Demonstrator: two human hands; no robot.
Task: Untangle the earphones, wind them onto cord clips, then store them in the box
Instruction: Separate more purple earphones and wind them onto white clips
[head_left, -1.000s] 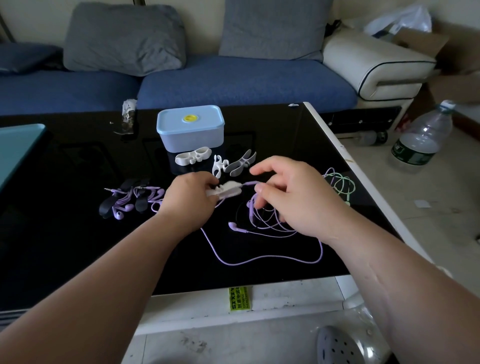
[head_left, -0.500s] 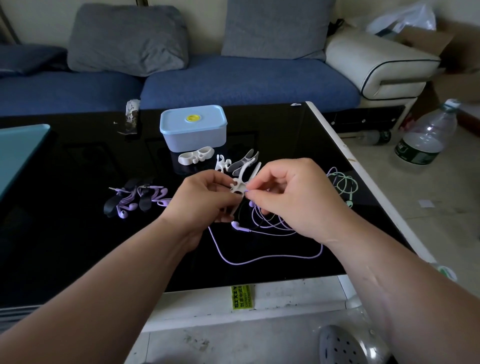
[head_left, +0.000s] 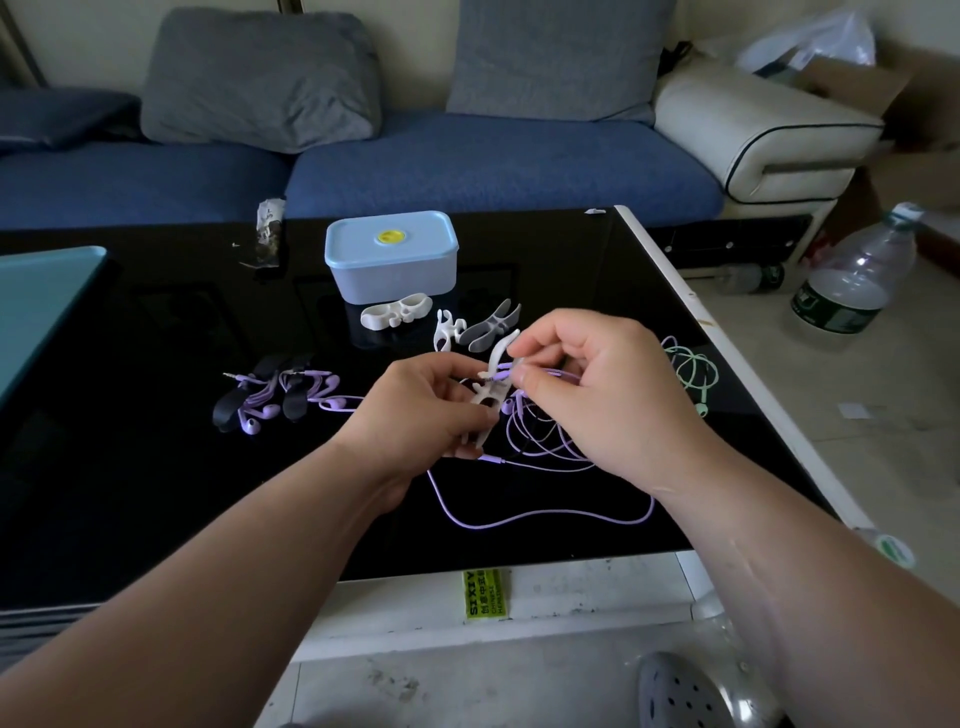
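Note:
My left hand (head_left: 415, 410) grips a white cord clip (head_left: 493, 384), held upright above the black table (head_left: 156, 467). My right hand (head_left: 597, 395) pinches the purple earphone cord (head_left: 545, 514) right at the clip's middle. The rest of that cord lies in loose loops under my right hand and trails toward the table's front edge. A light blue box (head_left: 392, 257) with its lid on stands behind my hands. Purple earphones wound on black clips (head_left: 275, 397) lie at the left. Green earphones (head_left: 693, 374) lie tangled at the right.
Three spare clips lie in front of the box: a white one (head_left: 396, 312), a small white one (head_left: 447, 330), a grey one (head_left: 491, 325). A teal tray (head_left: 36, 306) sits at the left edge. A crumpled wrapper (head_left: 267, 228) lies at the back. A water bottle (head_left: 857, 275) stands on the floor.
My left hand lifted the white clip off the table and turned it upright. My right hand closed in and pinched the purple cord against the clip.

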